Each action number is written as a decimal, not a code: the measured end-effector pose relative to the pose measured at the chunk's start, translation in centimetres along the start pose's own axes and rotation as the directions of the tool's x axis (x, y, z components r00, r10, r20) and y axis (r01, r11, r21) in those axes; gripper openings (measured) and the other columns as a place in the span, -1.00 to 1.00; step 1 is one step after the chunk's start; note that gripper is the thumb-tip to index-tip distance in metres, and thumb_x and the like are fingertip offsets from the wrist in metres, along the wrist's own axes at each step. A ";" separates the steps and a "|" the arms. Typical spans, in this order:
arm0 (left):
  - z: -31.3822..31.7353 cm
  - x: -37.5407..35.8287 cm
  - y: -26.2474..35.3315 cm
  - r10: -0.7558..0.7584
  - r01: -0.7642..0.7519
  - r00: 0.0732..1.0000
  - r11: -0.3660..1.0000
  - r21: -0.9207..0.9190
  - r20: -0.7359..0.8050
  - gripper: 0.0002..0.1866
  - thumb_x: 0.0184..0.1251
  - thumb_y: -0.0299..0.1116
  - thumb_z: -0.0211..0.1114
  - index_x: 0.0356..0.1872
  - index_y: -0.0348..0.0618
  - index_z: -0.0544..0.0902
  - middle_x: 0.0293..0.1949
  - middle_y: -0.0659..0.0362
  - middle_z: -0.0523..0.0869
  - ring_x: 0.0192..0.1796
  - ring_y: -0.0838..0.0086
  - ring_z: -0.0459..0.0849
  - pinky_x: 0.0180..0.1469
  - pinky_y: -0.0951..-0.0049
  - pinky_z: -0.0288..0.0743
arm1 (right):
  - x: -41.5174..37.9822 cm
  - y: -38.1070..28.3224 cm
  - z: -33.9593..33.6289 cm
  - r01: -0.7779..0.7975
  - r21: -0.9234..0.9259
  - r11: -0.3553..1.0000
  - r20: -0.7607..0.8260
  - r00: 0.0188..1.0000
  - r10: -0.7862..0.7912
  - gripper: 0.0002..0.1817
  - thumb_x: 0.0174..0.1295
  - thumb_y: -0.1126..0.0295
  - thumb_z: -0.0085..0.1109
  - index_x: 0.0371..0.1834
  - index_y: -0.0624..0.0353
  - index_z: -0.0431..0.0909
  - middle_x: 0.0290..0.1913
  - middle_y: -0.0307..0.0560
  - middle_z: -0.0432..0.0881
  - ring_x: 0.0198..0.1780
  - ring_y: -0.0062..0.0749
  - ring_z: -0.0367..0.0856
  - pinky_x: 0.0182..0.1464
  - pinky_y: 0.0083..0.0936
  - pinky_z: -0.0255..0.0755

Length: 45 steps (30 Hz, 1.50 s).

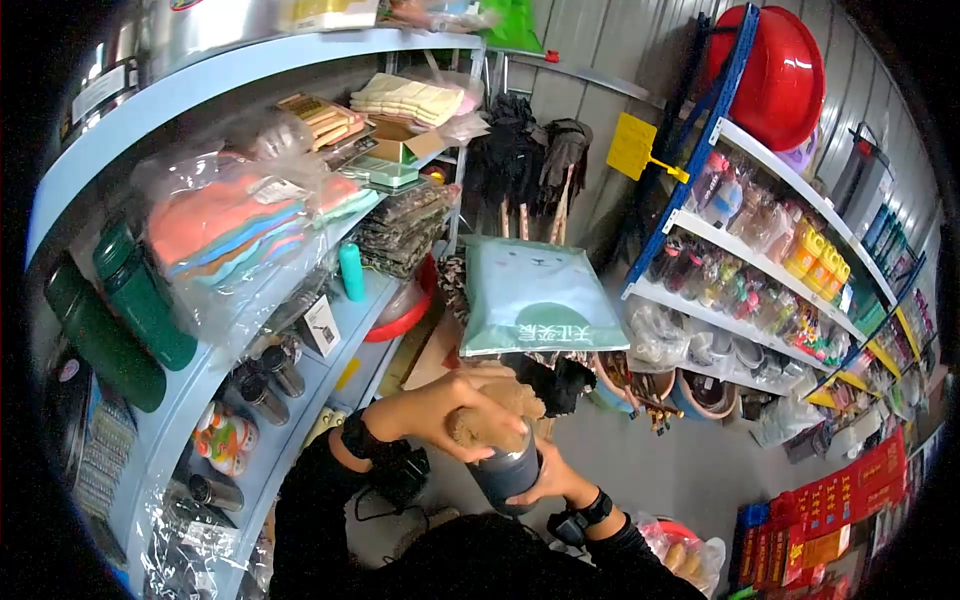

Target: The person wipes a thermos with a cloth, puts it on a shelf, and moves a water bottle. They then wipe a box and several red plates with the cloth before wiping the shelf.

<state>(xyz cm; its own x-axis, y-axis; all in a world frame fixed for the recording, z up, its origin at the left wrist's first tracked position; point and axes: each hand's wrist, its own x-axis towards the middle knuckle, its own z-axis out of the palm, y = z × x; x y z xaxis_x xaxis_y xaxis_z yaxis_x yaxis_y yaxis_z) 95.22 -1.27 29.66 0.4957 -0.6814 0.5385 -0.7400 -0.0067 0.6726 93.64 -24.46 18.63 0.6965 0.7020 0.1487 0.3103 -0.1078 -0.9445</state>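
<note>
A dark grey cylinder (507, 473), which looks like a tumbler or thermos, is held tilted in front of my chest. My right hand (545, 475) wraps round its lower side. Over its upper end, my left hand (435, 405) closes on a brown fuzzy cloth (515, 397), which bunches out between the fingers and touches the cylinder. The cloth hides the top of the cylinder. Just beyond my hands lies a plastic-wrapped pale green package (540, 300) with a printed face on it.
On the left, a light blue shelf (400, 40) holds green thermoses (140, 295), bagged colourful cloths (225, 225) and dark jars (265, 395). Mop heads (510, 150) hang at the back. A blue-posted rack (690, 160) with bottles stands on the right, near red boxes (840, 500).
</note>
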 end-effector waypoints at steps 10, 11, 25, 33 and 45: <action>1.6 3.3 -1.9 -0.278 0.448 0.849 0.830 0.334 -0.449 -0.52 -0.16 -0.22 0.34 -0.10 -0.07 0.56 -0.01 0.07 0.53 0.09 0.16 0.42 0.14 0.24 0.26 | 4.3 3.6 -3.3 0.107 -0.137 0.985 -0.209 0.969 -0.134 0.08 -0.48 0.19 0.51 0.20 0.26 0.10 0.07 0.06 0.36 0.07 -0.24 0.39 0.10 -0.37 0.26; 1.9 3.6 -2.1 -0.251 0.432 0.852 0.832 0.348 -0.460 -0.54 -0.16 -0.23 0.34 -0.11 -0.06 0.57 -0.01 0.07 0.53 0.08 0.15 0.43 0.14 0.24 0.26 | 4.5 3.8 -3.7 0.110 -0.120 0.987 -0.192 0.972 -0.132 0.08 -0.48 0.18 0.51 0.21 0.26 0.09 0.07 0.07 0.36 0.07 -0.24 0.39 0.10 -0.37 0.26; 5.8 8.9 -4.3 -0.479 0.446 0.620 0.867 -0.223 -0.621 -0.55 -0.04 -0.16 0.35 -0.18 -0.30 0.56 -0.10 0.08 0.54 0.03 0.35 0.44 0.09 0.31 0.30 | 6.5 8.5 -14.1 0.286 0.110 0.952 0.324 0.895 -0.306 0.17 -0.55 0.14 0.54 0.25 0.22 0.06 0.14 0.02 0.34 0.13 -0.19 0.36 0.17 -0.34 0.22; 9.2 11.6 -1.4 -0.322 0.270 0.291 0.931 -0.246 -0.901 -0.45 0.12 -0.16 0.19 0.08 -0.24 0.31 -0.13 0.03 0.53 -0.15 0.32 0.54 -0.14 0.38 0.44 | 5.9 5.2 -17.3 0.406 -0.149 0.902 0.246 0.899 -0.364 0.05 -0.46 0.11 0.49 0.21 0.18 0.15 0.11 0.13 0.36 0.10 -0.11 0.39 0.09 -0.31 0.33; 15.7 12.1 4.6 -0.316 0.891 0.279 0.437 0.122 -0.907 -0.87 0.00 -0.36 0.25 -0.40 -0.14 0.63 -0.38 0.15 0.61 -0.42 0.26 0.52 -0.35 0.38 0.40 | 3.3 5.0 -13.8 0.740 -0.188 0.645 0.381 0.661 -0.647 -0.02 -0.60 0.18 0.49 0.10 0.15 0.29 -0.02 0.05 0.40 -0.05 -0.02 0.43 -0.08 -0.24 0.37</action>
<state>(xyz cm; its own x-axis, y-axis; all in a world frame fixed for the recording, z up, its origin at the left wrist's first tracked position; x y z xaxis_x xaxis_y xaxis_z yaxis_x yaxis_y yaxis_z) 90.70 -21.02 31.28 0.7845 0.4753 0.3983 0.0627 -0.6997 0.7117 106.44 -32.44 18.41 0.0127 0.8018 0.5975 0.8375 0.3180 -0.4444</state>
